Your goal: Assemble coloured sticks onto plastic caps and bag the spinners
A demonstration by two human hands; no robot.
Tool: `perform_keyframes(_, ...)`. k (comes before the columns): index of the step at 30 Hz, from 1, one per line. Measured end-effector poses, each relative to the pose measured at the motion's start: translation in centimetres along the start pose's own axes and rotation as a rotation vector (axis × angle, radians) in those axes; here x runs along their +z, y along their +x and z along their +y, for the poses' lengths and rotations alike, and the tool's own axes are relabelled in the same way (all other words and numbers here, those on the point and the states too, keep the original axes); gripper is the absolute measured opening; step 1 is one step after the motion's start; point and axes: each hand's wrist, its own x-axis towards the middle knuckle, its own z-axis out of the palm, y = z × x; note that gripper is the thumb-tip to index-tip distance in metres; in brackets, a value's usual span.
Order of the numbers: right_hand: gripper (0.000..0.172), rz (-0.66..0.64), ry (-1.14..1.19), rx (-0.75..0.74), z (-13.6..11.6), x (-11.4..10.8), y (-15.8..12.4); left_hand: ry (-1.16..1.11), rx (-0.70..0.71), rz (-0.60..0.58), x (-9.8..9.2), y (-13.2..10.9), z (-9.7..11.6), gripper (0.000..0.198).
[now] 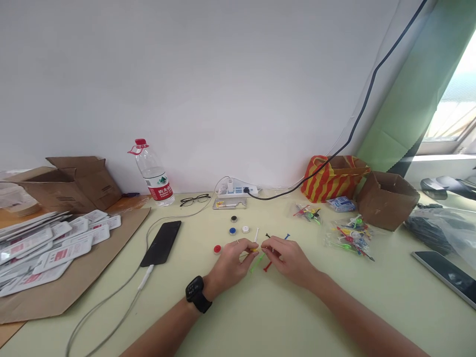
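My left hand (235,259) pinches a small yellow piece (255,249) between thumb and fingertips. Close beside it on the right, my right hand (285,255) has its fingertips pressed together; what they hold is too small to make out. Around the hands lie thin plastic sticks: a white one (257,234), a blue one (287,236), a red one (267,267) and a green one (256,264). Small round pieces sit to the left and behind: red (217,249), blue (232,231), white (245,229) and black (234,218).
A phone (161,243) with a cable, glasses (195,200), a bottle (156,178) and a power strip (238,190) lie behind and left. Bags of coloured parts (353,235), a striped bag (327,181) and a carton (388,201) stand right. Cards (63,248) cover cardboard far left.
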Motion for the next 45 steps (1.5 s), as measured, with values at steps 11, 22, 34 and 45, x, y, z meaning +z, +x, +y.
perform_keyframes(11, 0.022, -0.025, 0.446, 0.215, -0.3, -0.8, 0.9, -0.443, -0.157, -0.102, -0.6, 0.7, 1.2, 0.020)
perform_keyframes(22, 0.043, 0.136, 0.350, 0.155, -0.4, -1.3, 0.5, -0.792, -0.405, -0.033, -0.3, 1.0, -0.3, 0.033)
perform_keyframes(34, 0.060, -0.097, 0.516, 0.238, -0.1, -1.4, 0.4, -0.767, -0.409, 0.049, -0.7, 1.3, -0.5, 0.031)
perform_keyframes(45, 0.033, 0.043, 0.600, 0.255, -1.3, -0.4, 0.6, -0.710, -0.382, 0.016, -0.1, 1.1, 0.2, 0.032)
